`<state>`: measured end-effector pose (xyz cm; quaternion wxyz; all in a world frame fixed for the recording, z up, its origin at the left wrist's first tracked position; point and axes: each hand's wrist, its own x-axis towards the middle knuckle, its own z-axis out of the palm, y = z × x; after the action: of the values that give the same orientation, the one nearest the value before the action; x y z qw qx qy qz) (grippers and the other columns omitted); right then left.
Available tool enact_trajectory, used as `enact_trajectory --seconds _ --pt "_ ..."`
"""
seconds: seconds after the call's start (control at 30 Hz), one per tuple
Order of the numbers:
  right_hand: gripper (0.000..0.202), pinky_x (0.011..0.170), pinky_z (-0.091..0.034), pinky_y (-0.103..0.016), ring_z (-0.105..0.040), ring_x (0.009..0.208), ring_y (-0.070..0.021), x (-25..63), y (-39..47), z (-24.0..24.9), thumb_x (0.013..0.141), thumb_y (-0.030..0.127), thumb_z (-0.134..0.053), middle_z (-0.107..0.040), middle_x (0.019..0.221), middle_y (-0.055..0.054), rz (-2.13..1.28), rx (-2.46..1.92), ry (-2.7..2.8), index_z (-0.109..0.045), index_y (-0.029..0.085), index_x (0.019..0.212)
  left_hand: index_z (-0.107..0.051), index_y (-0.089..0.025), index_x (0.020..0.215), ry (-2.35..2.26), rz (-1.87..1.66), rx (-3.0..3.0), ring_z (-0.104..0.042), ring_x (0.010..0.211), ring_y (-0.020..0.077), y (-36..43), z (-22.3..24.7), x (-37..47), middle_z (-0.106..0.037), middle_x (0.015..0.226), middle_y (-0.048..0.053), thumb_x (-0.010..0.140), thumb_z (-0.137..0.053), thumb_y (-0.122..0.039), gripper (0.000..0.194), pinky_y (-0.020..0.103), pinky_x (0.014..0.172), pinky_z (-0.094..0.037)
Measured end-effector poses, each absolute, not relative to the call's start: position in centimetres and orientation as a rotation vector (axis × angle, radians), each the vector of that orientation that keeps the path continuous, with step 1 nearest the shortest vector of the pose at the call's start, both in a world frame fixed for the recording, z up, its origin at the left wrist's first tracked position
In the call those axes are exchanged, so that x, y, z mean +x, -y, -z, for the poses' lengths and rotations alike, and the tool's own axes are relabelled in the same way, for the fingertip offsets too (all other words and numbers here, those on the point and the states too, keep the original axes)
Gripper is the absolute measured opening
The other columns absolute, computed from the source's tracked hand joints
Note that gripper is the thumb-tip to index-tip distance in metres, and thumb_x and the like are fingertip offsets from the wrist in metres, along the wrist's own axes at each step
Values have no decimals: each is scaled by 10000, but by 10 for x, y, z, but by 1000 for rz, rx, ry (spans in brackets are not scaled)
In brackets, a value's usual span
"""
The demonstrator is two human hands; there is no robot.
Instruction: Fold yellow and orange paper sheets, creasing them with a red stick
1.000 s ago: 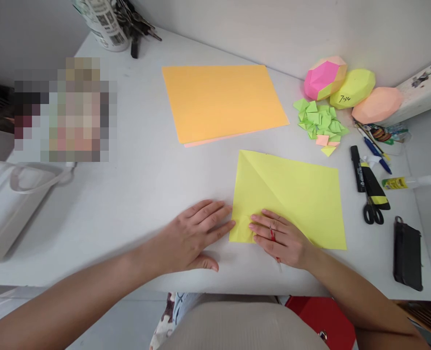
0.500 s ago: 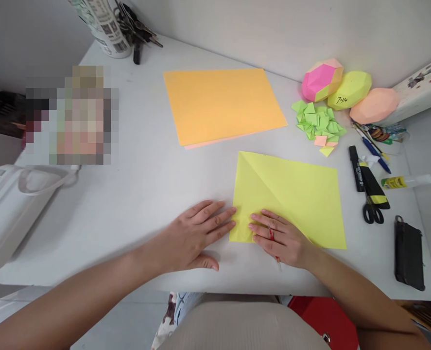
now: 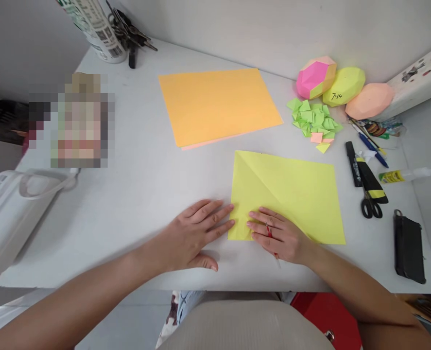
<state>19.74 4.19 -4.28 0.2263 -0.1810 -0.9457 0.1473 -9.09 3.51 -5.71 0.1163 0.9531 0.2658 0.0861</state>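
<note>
Plainly, the yellow sheet [image 3: 299, 189] lies flat on the table [image 3: 138, 194], its long axis running roughly from nine to three o'clock. A diagonal crease leaves its far left corner and heads toward four o'clock.

From the left hand [image 3: 197, 233], the sheet lies toward two o'clock; that hand is palm down, open with fingers spread, gripping nothing, its fingertips touching the left edge. Nearer to the middle is the right hand [image 3: 283, 238], resting over the near left part of the paper with its fingers extended and close together. It has a slim red tool [image 3: 269, 230] tucked between those fingers, the pale end poking out toward six o'clock.

From the right hand, a heap of green paper pieces [image 3: 312, 116] sits toward one o'clock, the black marker [image 3: 353, 165] and the scissors [image 3: 371, 208] toward two, and a black case [image 3: 409, 249] at three. The orange sheet [image 3: 218, 107] is at twelve o'clock from the left hand.

Among containers, the glue bottle [image 3: 392, 176] lies on its side beyond the scissors; beside the pens [image 3: 373, 150], what seems to be a clear tray [image 3: 401, 130] holds small colourful items.
</note>
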Motion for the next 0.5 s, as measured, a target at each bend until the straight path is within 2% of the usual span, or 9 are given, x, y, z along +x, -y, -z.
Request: enact_trajectory --seconds 0.5 --pt "159 1027 -473 -523 -454 1303 -269 199 -40 46 891 73 -535 -688 1122 -137 -402 -523 2604 -607 116 1027 -332 -213 1453 -785 -249 2787 -224 1393 309 -35 58 -89 -287 1536 96 782 -305 -814 901 458 1141 -151"
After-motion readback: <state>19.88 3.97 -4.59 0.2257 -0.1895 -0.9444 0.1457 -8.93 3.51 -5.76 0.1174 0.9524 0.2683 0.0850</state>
